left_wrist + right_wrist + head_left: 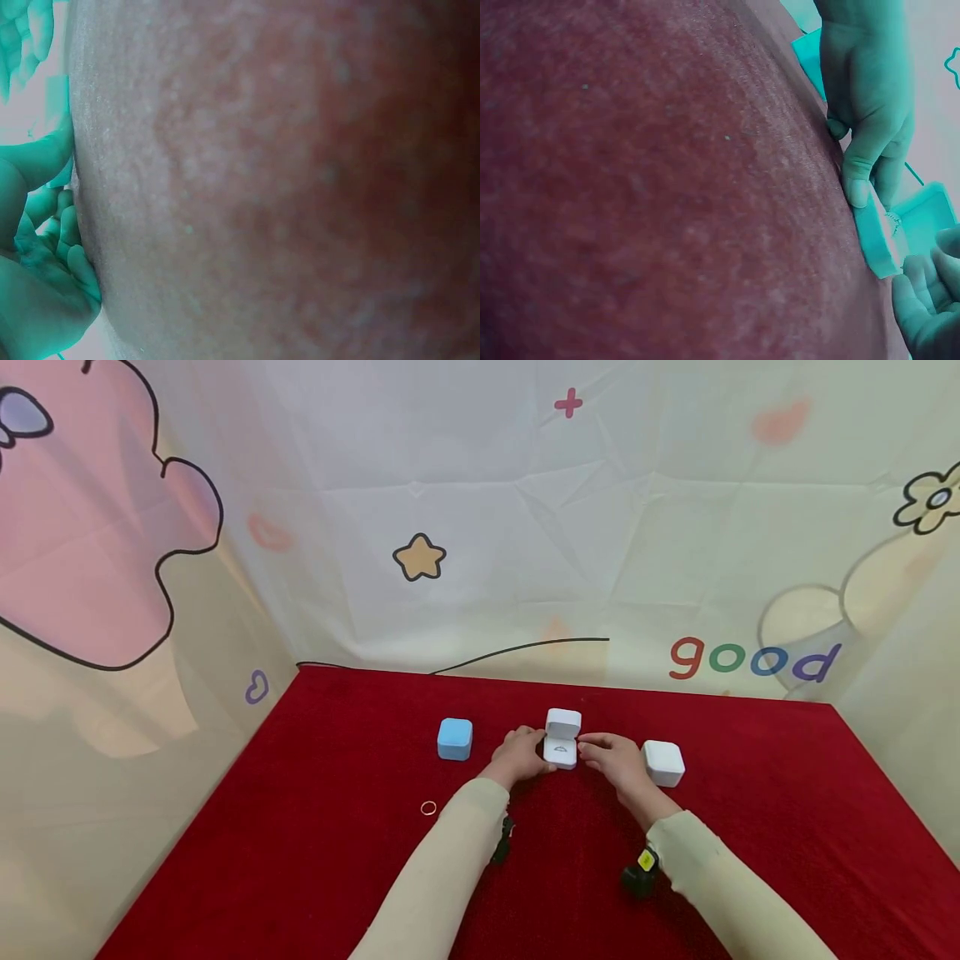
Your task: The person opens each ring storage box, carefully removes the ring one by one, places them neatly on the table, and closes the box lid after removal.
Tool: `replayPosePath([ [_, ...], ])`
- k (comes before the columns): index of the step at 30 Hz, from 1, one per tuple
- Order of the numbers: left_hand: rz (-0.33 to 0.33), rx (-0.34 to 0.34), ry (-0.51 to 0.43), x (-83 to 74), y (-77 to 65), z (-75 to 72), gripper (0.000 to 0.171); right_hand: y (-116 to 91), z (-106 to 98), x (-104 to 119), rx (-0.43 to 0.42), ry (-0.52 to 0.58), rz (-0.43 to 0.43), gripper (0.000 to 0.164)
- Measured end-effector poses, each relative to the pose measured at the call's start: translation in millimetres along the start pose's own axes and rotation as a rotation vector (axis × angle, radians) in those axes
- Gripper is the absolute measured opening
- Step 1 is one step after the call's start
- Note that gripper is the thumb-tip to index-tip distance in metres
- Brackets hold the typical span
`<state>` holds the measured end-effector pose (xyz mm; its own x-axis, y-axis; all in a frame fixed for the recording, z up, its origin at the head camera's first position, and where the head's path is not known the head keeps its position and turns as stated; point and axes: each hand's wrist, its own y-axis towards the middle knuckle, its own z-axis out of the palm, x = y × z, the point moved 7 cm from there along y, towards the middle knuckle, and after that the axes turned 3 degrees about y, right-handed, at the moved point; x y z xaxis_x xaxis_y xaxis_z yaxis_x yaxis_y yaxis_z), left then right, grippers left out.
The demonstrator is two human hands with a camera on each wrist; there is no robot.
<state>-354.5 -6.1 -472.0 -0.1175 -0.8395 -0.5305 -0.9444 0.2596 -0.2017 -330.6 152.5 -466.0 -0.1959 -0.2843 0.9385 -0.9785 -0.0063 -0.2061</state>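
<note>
A small white ring box (560,761) stands on the red cloth with its lid (563,722) raised at the back. A ring with a sparkling band (560,749) sits in its insert. My left hand (519,753) grips the box from the left side, and the right wrist view shows its thumb (858,192) on the front edge. At the box's right side is my right hand (611,757), its fingers loosely bent and the fingertips right beside the box. That hand (930,307) appears with nothing between its fingers in the right wrist view.
A closed blue box (454,739) stands to the left, and a closed white box (663,763) just beyond my right wrist. A gold-coloured ring (428,808) lies on the red cloth (315,827) beside my left sleeve. A printed curtain (510,568) hangs behind the table.
</note>
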Motion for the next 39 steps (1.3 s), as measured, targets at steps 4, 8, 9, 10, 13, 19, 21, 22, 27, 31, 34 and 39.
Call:
replayPosePath([
  [4, 0.001, -0.002, 0.003, -0.6, -1.8, -1.5, 0.07, 2.2, 2.2, 4.3, 0.015, -0.058, 0.0, 0.04],
  [8, 0.006, -0.003, 0.011, -0.8, -1.6, -1.6, 0.07, 6.0, 5.4, 10.3, 0.028, -0.098, -0.01, 0.037],
  [9, 0.007, -0.002, 0.013, -1.1, -2.2, -1.9, 0.07, 7.1, 6.0, 12.0, 0.03, -0.11, -0.017, 0.037],
  [10, 0.008, -0.002, 0.015, -1.2, -1.9, -1.8, 0.069, 8.6, 6.7, 13.1, 0.029, -0.122, -0.023, 0.035],
  [13, 0.014, -0.001, 0.019, -2.0, -0.5, -1.1, 0.069, 11.0, 7.9, 17.3, 0.03, -0.173, -0.055, 0.033],
  [19, 0.025, 0.001, 0.017, -5.0, -0.1, -1.6, 0.068, 11.8, 8.7, 20.5, 0.023, -0.242, -0.097, 0.031],
  [21, 0.026, -0.002, 0.016, -5.5, -0.3, -2.0, 0.067, 11.9, 8.8, 21.4, 0.026, -0.26, -0.105, 0.031],
  [22, 0.027, -0.003, 0.016, -5.8, -0.3, -2.2, 0.067, 12.2, 8.8, 21.6, 0.027, -0.268, -0.105, 0.031],
  [27, 0.034, -0.002, 0.015, -5.5, 0.0, -1.6, 0.067, 14.4, 8.5, 20.6, 0.038, -0.298, -0.095, 0.031],
  [31, 0.026, 0.002, 0.01, -3.4, 1.5, 0.0, 0.067, 16.7, 9.8, 19.9, 0.043, -0.33, -0.108, 0.028],
  [34, 0.021, 0.005, 0.009, -1.6, 2.3, 1.5, 0.068, 18.2, 11.5, 20.5, 0.042, -0.375, -0.136, 0.026],
  [39, 0.023, 0.0, 0.006, -0.2, 1.6, 1.3, 0.068, 20.0, 13.7, 21.4, 0.021, -0.427, -0.163, 0.023],
])
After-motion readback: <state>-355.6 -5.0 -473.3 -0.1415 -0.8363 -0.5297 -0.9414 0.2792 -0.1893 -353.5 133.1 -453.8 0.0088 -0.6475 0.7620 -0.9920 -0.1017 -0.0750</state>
